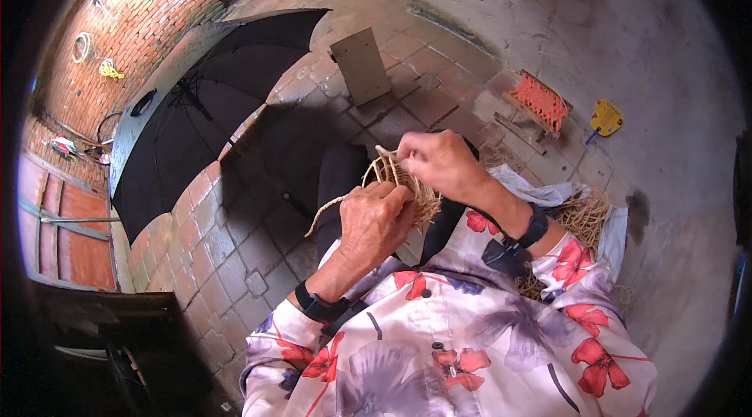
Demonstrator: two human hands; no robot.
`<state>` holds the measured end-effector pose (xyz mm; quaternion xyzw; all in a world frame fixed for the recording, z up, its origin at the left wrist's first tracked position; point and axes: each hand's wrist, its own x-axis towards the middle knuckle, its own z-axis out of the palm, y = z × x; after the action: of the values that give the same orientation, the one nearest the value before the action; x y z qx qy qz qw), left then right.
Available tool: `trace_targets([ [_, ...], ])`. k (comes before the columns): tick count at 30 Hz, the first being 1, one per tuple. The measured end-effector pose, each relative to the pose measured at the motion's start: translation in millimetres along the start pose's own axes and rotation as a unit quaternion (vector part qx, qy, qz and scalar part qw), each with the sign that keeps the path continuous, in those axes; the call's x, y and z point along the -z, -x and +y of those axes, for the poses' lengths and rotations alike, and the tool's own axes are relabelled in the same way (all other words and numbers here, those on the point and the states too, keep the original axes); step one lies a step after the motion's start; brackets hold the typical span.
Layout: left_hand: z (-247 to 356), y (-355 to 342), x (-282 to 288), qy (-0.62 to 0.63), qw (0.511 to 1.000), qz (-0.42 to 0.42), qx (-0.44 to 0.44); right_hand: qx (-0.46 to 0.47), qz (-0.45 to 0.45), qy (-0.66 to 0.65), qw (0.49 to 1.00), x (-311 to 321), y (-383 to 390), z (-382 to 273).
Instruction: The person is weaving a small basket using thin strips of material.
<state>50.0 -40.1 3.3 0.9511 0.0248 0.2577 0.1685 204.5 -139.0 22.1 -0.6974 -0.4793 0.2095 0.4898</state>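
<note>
"One woven cord piece (427, 204), tan, its strands open at the upper edge. Location?"

"Between the two hands. Left hand (376, 217): closed on the near edge. Right hand (440, 162): fingers bunched at the upper strands — whether pinching one, I cannot tell."

"Loose items?"

"One cord end (323, 215), trailing out to the left of the left hand. One heap of similar cord (583, 221), by the right forearm, with a white sack (617, 243) about it."

"Handling, in your judgement?"

"Left grip: firm enough to steady the edge, light enough to spare its shape. Right fingers: one strand at a time, drawn snug, tension even. Trailing end — best kept clear of the open strands, lest it snag."
</note>
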Motion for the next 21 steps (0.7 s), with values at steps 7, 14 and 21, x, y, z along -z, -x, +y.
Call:
trace_targets([
  [7,2.4,1.8,5.6,0.020,0.998,-0.015,-0.056,0.026,0.007,0.353,0.935,-25.3,14.5,-5.3],
  [14,-0.9,6.7,5.1,-0.001,0.997,-0.049,-0.057,0.053,0.113,0.291,0.949,-31.1,31.9,4.5],
  [21,1.1,9.8,6.7,-0.003,0.998,-0.033,-0.061,0.025,0.256,0.306,0.917,6.4,63.2,51.7],
])
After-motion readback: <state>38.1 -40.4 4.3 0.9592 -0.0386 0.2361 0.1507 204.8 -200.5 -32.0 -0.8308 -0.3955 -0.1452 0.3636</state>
